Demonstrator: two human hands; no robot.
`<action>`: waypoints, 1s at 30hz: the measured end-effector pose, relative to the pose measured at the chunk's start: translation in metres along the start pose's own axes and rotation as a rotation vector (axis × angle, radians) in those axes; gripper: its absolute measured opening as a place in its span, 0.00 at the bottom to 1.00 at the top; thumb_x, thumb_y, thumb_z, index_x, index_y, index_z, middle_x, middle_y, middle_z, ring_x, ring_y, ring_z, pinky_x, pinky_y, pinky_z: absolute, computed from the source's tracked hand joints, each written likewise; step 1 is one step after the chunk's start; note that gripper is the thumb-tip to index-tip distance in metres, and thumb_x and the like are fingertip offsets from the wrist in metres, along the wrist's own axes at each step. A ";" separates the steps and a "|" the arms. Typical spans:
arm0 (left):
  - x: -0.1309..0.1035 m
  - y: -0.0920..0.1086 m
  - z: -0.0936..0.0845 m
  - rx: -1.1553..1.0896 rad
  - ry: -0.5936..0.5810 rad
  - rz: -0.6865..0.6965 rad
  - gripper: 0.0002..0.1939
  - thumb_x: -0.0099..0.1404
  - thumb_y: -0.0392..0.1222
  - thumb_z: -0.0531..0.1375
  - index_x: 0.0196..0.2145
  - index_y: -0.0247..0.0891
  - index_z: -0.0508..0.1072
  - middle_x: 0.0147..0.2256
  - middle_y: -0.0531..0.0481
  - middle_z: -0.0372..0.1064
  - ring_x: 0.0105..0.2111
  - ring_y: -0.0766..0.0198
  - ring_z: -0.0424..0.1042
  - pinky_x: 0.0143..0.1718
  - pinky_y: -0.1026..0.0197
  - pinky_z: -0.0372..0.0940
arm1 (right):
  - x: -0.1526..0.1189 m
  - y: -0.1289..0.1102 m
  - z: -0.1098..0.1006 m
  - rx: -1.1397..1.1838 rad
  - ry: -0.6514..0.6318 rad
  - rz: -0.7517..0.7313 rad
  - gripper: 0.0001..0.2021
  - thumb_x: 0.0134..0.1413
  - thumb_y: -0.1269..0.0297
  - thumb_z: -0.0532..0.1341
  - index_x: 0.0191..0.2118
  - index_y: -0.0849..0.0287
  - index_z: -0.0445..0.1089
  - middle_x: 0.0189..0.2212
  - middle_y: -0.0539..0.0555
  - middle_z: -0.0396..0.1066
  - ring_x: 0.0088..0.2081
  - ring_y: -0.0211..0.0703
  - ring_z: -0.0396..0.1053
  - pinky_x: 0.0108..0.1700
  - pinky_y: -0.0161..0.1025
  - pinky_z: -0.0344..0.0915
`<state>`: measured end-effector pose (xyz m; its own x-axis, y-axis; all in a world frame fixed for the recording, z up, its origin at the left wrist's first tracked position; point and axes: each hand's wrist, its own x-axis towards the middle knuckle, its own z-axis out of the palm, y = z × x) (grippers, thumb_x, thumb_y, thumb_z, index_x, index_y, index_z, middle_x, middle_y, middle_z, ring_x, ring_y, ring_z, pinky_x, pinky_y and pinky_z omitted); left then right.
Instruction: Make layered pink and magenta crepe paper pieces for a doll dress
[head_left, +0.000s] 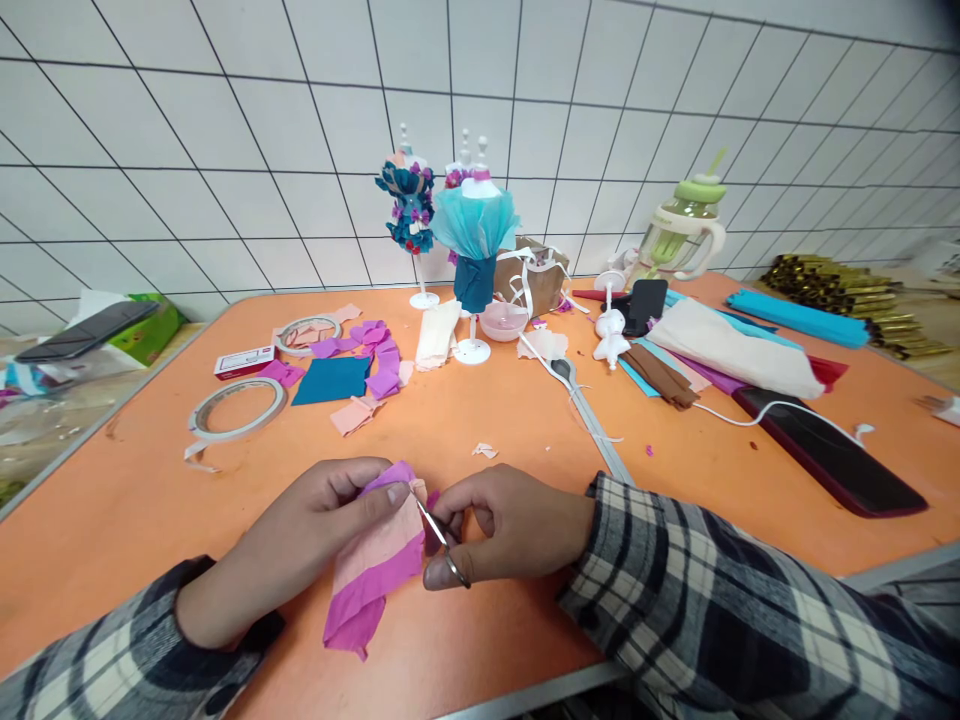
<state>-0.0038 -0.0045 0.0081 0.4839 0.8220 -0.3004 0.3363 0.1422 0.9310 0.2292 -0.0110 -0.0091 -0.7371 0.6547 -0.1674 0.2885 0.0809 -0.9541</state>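
Observation:
Pinched in my left hand (330, 510) is a stack of pink and purple crepe paper (382, 555), which hangs down toward the table's front edge. My right hand (502, 525) grips small metal scissors (439, 530), a thumb at the handle loop. The blades point up and left, at the paper's upper right edge beside my left thumb. Just beyond my hands lie small pale paper scraps (485, 451). A dark blue paper square (331, 381) and purple paper pieces (382, 365) rest farther back on the left.
Two tape rolls (238, 408) and a small red-and-white box (244, 361) sit on the left. At the back stand mini dress forms (475, 280) in paper outfits, with a green-lidded bottle (679, 230) to their right. Folded papers (735, 345) and a phone (832, 450) occupy the right side.

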 end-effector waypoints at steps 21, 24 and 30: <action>-0.001 0.002 0.001 0.068 -0.010 0.033 0.23 0.65 0.62 0.60 0.33 0.37 0.78 0.28 0.48 0.77 0.26 0.61 0.73 0.27 0.63 0.69 | 0.001 0.003 0.000 0.042 -0.002 0.024 0.19 0.48 0.47 0.71 0.33 0.60 0.76 0.25 0.46 0.70 0.30 0.35 0.65 0.33 0.31 0.59; -0.001 0.000 0.000 0.077 0.017 0.048 0.24 0.65 0.62 0.60 0.28 0.36 0.76 0.24 0.50 0.75 0.23 0.64 0.69 0.24 0.65 0.65 | 0.002 0.004 0.001 0.030 0.004 0.025 0.19 0.49 0.46 0.70 0.33 0.60 0.77 0.24 0.47 0.69 0.29 0.35 0.64 0.32 0.32 0.59; -0.002 0.002 0.001 0.023 -0.047 0.032 0.19 0.66 0.58 0.61 0.33 0.38 0.78 0.30 0.49 0.79 0.31 0.58 0.75 0.32 0.62 0.70 | 0.001 0.004 0.001 0.043 -0.011 0.024 0.19 0.48 0.47 0.71 0.33 0.60 0.76 0.26 0.46 0.70 0.31 0.35 0.66 0.35 0.31 0.60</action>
<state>-0.0036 -0.0059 0.0100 0.5318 0.7989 -0.2809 0.3385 0.1034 0.9352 0.2288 -0.0104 -0.0131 -0.7370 0.6479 -0.1927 0.2795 0.0325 -0.9596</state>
